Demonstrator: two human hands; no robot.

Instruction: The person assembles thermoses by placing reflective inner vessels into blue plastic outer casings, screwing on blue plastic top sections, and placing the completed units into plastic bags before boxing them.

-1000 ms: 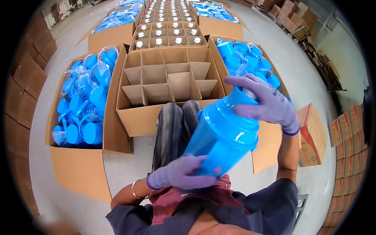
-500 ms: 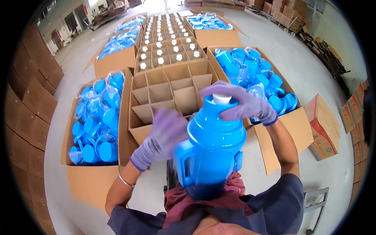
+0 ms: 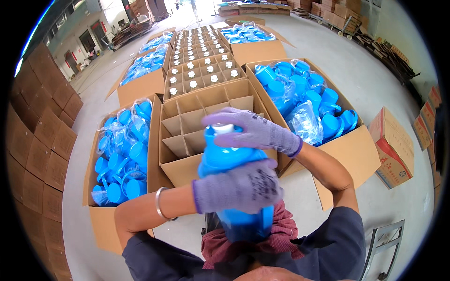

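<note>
A blue thermos flask (image 3: 243, 225) stands roughly upright against my lap, in front of my body. At its top shows a white stopper (image 3: 224, 128). My left hand (image 3: 239, 185), in a lilac knitted glove, reaches across the front of the flask and is closed round its body, hiding the middle. My right hand (image 3: 255, 131), gloved alike, grips the flask's top, fingers on the far side of the stopper and thumb on the near side; its fingertips are slightly blurred. A blue piece juts out low on the flask's right side.
Just beyond the flask stands a carton with cardboard dividers (image 3: 211, 100). Behind it, divided cartons (image 3: 201, 70) hold white-topped items. Open cartons of blue plastic parts flank them at left (image 3: 154, 140) and right (image 3: 349, 147). A closed carton (image 3: 391, 147) and metal cart (image 3: 384, 243) stand right.
My left hand has moved right, from beside the flask onto its body. The flask has turned, its handle no longer on the left. My right hand has shifted left with the flask's top.
</note>
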